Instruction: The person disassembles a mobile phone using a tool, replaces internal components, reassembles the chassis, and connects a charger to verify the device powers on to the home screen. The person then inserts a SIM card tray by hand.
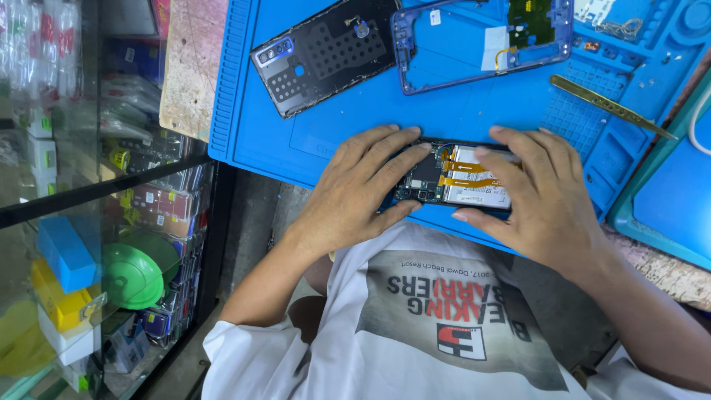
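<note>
Both hands, left hand [361,185] & right hand [539,191], fingers spread, grip the opened phone [453,178] between them on the blue mat [459,111]; back cover [326,52] & frame [481,44] already off beyond fingertips, so teardown looks approx. midway, internals left.

Setting: a small phone-repair shop counter. Evidence: a blue silicone repair mat [474,111] with moulded parts compartments covers the worktop; on it lie a detached black phone back cover [322,53], a blue phone frame [481,41] with a circuit board, and brass tweezers [611,106]. An opened phone [453,178] (battery and orange flex cables exposed) lies at the mat's near edge. Beside the bench, a glass display case [89,222] holds packaged accessories and small coloured boxes.
</note>
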